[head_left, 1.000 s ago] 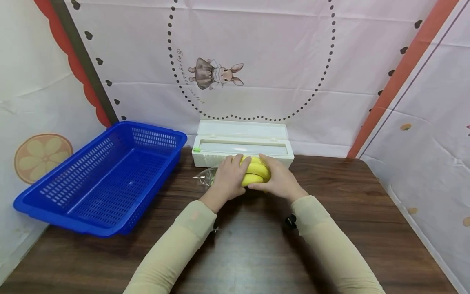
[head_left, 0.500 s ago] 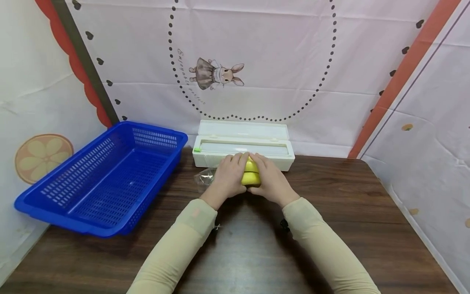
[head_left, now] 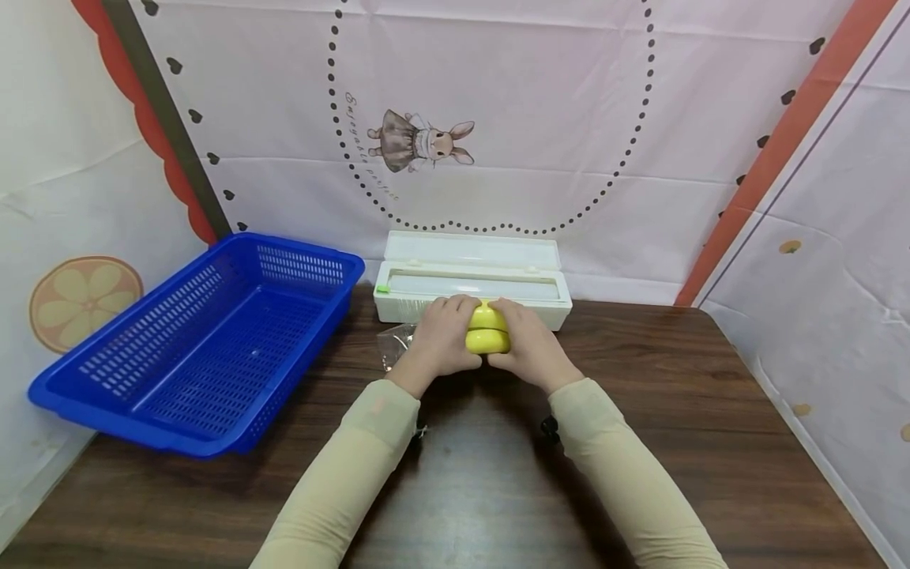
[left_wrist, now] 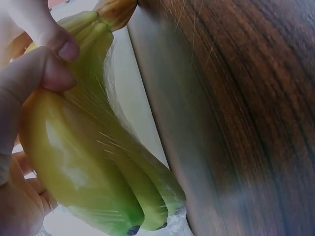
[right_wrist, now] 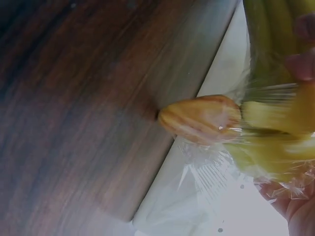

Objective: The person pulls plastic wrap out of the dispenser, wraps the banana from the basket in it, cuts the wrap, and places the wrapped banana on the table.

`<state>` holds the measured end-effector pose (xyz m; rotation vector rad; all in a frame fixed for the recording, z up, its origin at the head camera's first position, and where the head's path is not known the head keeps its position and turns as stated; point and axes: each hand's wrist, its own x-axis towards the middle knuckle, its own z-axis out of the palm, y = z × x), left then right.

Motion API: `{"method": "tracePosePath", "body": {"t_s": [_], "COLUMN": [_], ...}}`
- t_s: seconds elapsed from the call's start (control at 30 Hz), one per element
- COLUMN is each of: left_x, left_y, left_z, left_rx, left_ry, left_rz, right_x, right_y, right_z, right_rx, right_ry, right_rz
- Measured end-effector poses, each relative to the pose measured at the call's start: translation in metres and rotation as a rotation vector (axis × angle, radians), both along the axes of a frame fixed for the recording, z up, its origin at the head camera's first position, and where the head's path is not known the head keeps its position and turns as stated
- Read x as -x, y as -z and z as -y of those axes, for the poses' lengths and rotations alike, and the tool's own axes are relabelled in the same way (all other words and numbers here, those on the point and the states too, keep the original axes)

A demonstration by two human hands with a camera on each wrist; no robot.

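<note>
Near cling-film dispenser (head_left: pixel 543 311), banana bunch (head_left: pixel 487 341) gripped by left hand (head_left: pixel 444 335), right hand (head_left: pixel 530 344); plastic wrap (right_wrist: pixel 212 172) could be torn by stem (right_wrist: pixel 198 119) if overstretched.

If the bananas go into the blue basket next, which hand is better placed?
Probably the left hand: it grips the bananas on the side nearer the blue basket, which stands to the left. The right hand holds the opposite side, farther from it.
</note>
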<state>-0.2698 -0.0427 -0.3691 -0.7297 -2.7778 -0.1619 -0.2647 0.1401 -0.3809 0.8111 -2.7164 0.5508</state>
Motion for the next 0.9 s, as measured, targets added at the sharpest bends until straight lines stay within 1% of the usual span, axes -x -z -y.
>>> {"method": "tracePosePath", "body": {"t_s": [0.17, 0.37, 0.53, 0.67, 0.9], "left_x": [0.003, 0.005, 0.006, 0.007, 0.007], "left_y": [0.000, -0.002, -0.001, -0.001, -0.001], "left_z": [0.002, 0.004, 0.004, 0.004, 0.006], "left_rx": [-0.056, -0.125, -0.147, -0.147, -0.176], "left_ry": [0.015, 0.035, 0.050, 0.059, 0.064], "left_rz": [0.037, 0.079, 0.106, 0.127, 0.192], "right_x": [0.003, 0.003, 0.002, 0.001, 0.000], "right_y": [-0.005, -0.012, -0.013, -0.013, -0.014], "right_z": [0.000, 0.000, -0.002, -0.002, -0.001], "right_rx": [0.002, 0.000, -0.014, -0.013, 0.004], "right_ry": [-0.016, -0.022, -0.021, -0.019, -0.026], "right_rz": [0.009, 0.043, 0.068, 0.090, 0.119]}}
